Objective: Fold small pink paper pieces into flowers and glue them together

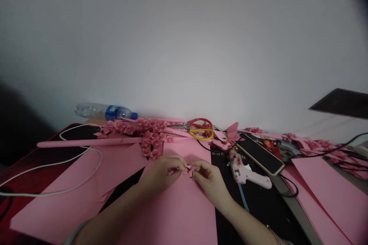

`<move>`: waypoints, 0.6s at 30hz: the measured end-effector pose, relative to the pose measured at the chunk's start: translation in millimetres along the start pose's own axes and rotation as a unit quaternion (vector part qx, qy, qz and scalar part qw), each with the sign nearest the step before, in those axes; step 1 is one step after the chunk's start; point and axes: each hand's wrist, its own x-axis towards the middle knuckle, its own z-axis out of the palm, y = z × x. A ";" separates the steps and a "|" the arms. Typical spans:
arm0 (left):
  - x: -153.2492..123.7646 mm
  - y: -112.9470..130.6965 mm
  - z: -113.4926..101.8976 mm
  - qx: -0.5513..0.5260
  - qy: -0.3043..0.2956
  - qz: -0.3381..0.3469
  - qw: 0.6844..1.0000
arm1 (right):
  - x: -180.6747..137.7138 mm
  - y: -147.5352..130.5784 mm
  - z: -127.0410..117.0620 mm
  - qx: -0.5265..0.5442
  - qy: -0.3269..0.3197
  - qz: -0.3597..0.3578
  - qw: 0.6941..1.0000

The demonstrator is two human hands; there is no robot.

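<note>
Between my two hands is a small folded pink paper flower (189, 171), pinched from both sides above a large pink sheet (184, 214). My left hand (166, 170) is closed on its left side, thumb and forefinger together. On the opposite side, my right hand (207, 178) grips it with thumb and fingertips. Fingers cover part of the flower, so its full shape is hidden. Just beyond my left hand lies a cluster of finished-looking pink paper flowers (153, 139). A pale pink glue gun (250, 176) rests to the right of my right hand.
Scissors (201, 128) with red and yellow handles lie near the wall. A plastic bottle (106, 111) lies at the back left, behind a long pink paper tube (92, 142). A phone (260, 155) rests at right. A white cable (57, 164) loops across the left sheets; more pink sheets (330, 195) lie right.
</note>
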 end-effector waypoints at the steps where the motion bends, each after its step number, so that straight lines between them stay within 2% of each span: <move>1: 0.0 0.6 -0.5 0.004 0.000 0.005 1.000 | 0.2 -0.7 0.0 0.005 -0.001 0.003 1.000; 13: 0.3 -2.0 -0.4 -0.003 -0.006 -0.003 1.000 | -2.9 -3.6 3.7 -0.032 0.020 0.014 0.999; 18: 0.0 6.9 -1.1 0.004 0.001 -0.032 0.999 | -3.2 -5.3 3.8 -0.036 0.020 0.034 0.999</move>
